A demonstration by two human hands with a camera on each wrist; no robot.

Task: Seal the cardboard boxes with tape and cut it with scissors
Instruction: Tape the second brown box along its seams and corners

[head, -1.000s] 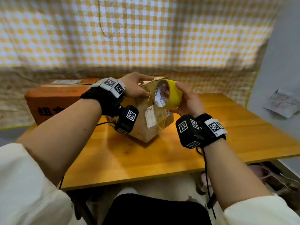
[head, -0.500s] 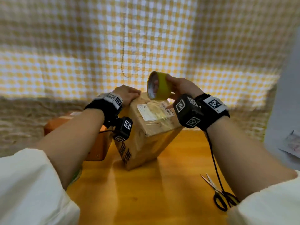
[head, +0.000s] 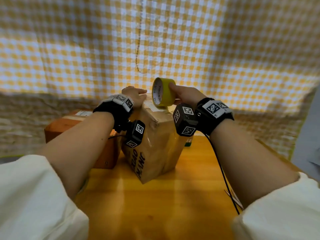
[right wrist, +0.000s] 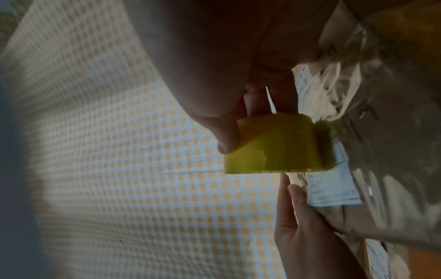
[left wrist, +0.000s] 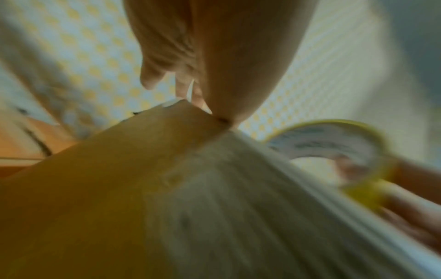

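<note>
The right hand (head: 186,94) grips a yellow tape roll (head: 162,92), standing on edge on top of the brown cardboard box (head: 155,144) on the wooden table (head: 155,205). The left hand (head: 134,95) lies flat, fingers extended, on the box's top far edge.

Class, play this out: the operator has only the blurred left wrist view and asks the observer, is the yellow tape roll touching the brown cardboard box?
Observer: Yes. In the right wrist view the yellow tape roll sits against the top of the brown cardboard box, beside a white paper label.
Operator: Which hand holds it?
Observer: The right hand, thumb on the roll's outer face.
Operator: And the left hand?
Observer: The left hand, fingers straight, rests on the box's top.
</note>
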